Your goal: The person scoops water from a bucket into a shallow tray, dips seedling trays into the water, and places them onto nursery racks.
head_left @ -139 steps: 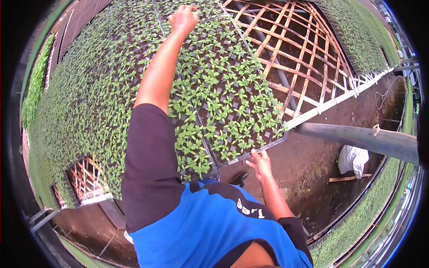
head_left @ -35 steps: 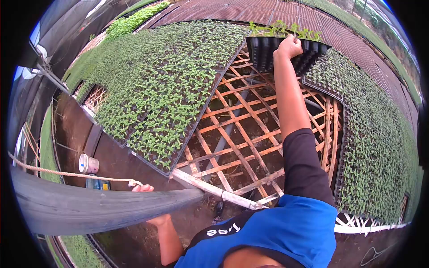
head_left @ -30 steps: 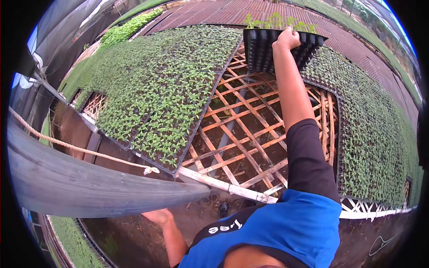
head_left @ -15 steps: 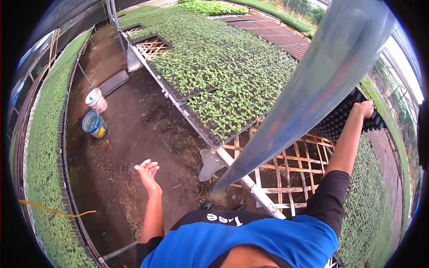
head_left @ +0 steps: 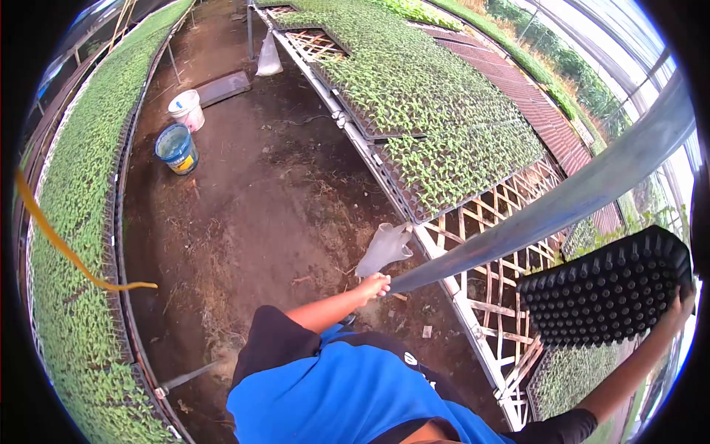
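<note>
My right hand (head_left: 682, 305) grips the outer end of a black plastic seedling tray (head_left: 603, 296). The tray is tilted up, its studded underside facing me, and some green leaves show past its upper edge. It is raised over the slatted bench. Low in front of my body, my left hand (head_left: 373, 287) is closed around the lower part of a grey metal pole (head_left: 532, 214), which slants up to the right.
A slatted wooden bench (head_left: 497, 305) carries many seedling trays (head_left: 444, 126). Another long seedling bed (head_left: 81, 222) runs along the left. A white bucket (head_left: 186, 111) and a blue bucket (head_left: 176, 149) stand on the dirt aisle (head_left: 259, 214). A plastic bag (head_left: 386, 248) hangs at the bench edge.
My left hand, open over the aisle before, has moved right and closed on the pole. The tray has been lifted and brought nearer in my right hand. My view has turned.
</note>
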A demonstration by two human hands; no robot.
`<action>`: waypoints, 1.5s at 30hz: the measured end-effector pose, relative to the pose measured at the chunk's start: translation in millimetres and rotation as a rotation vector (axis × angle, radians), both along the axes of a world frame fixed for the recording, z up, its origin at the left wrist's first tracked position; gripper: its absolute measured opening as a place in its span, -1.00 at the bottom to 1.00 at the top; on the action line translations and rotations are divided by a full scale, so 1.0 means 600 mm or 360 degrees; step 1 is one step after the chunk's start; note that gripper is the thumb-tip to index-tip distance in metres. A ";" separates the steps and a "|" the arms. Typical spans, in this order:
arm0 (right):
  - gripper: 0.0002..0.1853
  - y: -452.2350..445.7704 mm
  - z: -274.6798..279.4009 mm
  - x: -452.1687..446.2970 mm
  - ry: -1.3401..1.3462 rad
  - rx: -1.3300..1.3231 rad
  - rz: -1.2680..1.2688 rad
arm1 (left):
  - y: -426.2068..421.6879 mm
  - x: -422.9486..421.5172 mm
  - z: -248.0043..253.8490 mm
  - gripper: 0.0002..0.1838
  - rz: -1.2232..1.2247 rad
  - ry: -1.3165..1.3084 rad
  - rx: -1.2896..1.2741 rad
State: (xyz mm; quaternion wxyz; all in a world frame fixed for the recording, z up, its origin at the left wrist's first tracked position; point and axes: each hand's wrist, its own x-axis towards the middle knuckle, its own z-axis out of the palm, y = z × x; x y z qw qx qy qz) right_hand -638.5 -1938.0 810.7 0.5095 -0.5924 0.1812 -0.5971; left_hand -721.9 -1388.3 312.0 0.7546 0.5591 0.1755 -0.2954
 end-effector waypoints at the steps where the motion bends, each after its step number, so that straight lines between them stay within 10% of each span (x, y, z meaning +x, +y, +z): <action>1: -0.74 0.015 0.001 -0.035 0.0015 -0.0034 0.0034 | -0.019 -0.020 -0.017 -0.73 -0.0134 0.0053 -0.0032; 11: -0.71 0.196 -0.023 -0.321 0.0172 -0.0204 0.0491 | -0.136 -0.282 -0.003 -0.65 -0.0976 0.0457 -0.0375; 18: -0.68 0.374 -0.034 -0.389 0.0198 -0.0238 0.0965 | -0.043 -0.411 0.011 -0.60 -0.0560 0.0782 -0.1249; 25: -0.64 0.548 -0.051 -0.357 0.0246 -0.0206 0.1576 | 0.168 -0.351 0.111 -0.53 -0.0006 -0.0415 -0.2199; 30: -0.61 0.717 -0.090 -0.289 0.0328 -0.0087 0.2034 | 0.375 -0.316 0.120 -0.55 0.0843 -0.0696 -0.2027; 40: -0.55 1.071 -0.281 -0.013 0.0493 0.0078 0.2529 | 0.813 -0.318 0.146 -0.54 0.1325 -0.0504 -0.1284; 45: -0.68 1.333 -0.306 0.025 0.0899 0.1265 0.2857 | 0.981 -0.244 0.138 -0.81 0.1400 -0.0399 -0.0343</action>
